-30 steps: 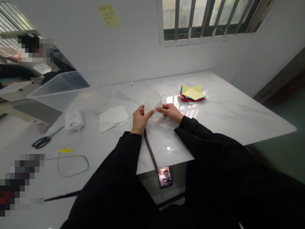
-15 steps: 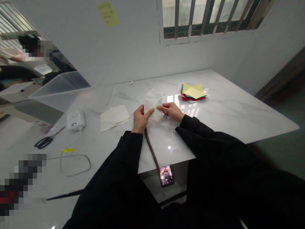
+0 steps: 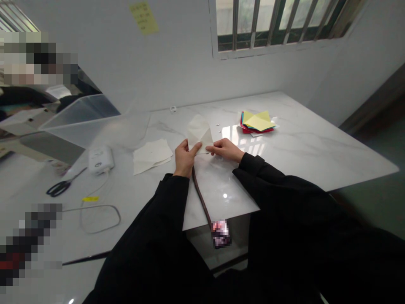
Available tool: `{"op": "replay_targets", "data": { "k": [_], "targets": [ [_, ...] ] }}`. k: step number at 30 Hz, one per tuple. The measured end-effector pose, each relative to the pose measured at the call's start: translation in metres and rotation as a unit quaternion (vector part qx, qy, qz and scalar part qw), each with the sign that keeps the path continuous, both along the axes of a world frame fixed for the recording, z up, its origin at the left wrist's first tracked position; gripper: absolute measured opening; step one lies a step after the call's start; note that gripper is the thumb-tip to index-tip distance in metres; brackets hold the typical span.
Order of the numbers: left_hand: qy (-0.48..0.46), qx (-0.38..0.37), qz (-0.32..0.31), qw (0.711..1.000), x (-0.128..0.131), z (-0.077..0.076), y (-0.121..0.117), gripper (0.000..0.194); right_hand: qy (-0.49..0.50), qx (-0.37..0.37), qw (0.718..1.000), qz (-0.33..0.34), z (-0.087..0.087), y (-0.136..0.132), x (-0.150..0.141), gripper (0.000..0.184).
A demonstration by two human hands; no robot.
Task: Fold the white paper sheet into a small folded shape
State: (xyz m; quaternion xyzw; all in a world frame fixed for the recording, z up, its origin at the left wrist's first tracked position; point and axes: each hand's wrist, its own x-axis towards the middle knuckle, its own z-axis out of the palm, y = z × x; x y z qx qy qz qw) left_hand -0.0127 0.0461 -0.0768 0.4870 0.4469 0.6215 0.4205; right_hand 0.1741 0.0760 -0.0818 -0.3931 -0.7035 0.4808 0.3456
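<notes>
A cream-white sheet of felt or paper (image 3: pixel 200 128) with fold lines is held up above the table; which material it is I cannot tell. My left hand (image 3: pixel 185 158) grips its left lower edge, thumb on the front and fingers behind. At the lower right corner, my right hand (image 3: pixel 226 150) pinches the same sheet between thumb and fingers. Left of my hands lie several similar cream-white sheets (image 3: pixel 152 155) in a loose pile. From under my left hand a brown strap or cord (image 3: pixel 201 196) runs to the table's front edge.
Coloured sheets (image 3: pixel 257 122) are stacked at the back right. Black scissors (image 3: pixel 60 187), a white power adapter (image 3: pixel 100 160) and a looped grey cable (image 3: pixel 118 213) lie on the left. A clear plastic bin (image 3: pixel 80 118) stands behind them. Another person (image 3: pixel 87 82) is at the far left.
The sheet has shifted slightly left and tilted, and its right lower part looks drawn down. My right hand has moved a little left and down along its edge. My left hand moved slightly left.
</notes>
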Motion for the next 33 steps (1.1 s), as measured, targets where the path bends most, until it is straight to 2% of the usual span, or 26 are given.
{"op": "replay_targets", "data": {
  "k": [6,14,20,29,33],
  "targets": [
    [-0.025,0.002,0.038,0.999,-0.004,0.0,0.003,0.051,0.022,0.029,0.999,0.031,0.0,0.001,0.001,0.068],
    [-0.026,-0.001,0.027,0.999,-0.004,0.001,0.002,0.054,0.03,0.027,0.999,0.034,0.003,-0.001,0.001,0.065],
    [-0.005,-0.017,-0.035,0.999,0.001,0.002,-0.004,0.056,0.114,-0.02,0.993,0.006,0.008,-0.007,-0.004,0.064],
    [0.016,-0.016,-0.058,0.998,0.002,0.004,-0.005,0.058,0.131,-0.028,0.991,-0.027,0.007,-0.007,-0.004,0.058],
    [0.017,-0.026,-0.042,0.999,0.001,0.002,-0.003,0.052,0.162,-0.038,0.985,-0.052,0.003,0.0,-0.004,0.058]
  ]
}}
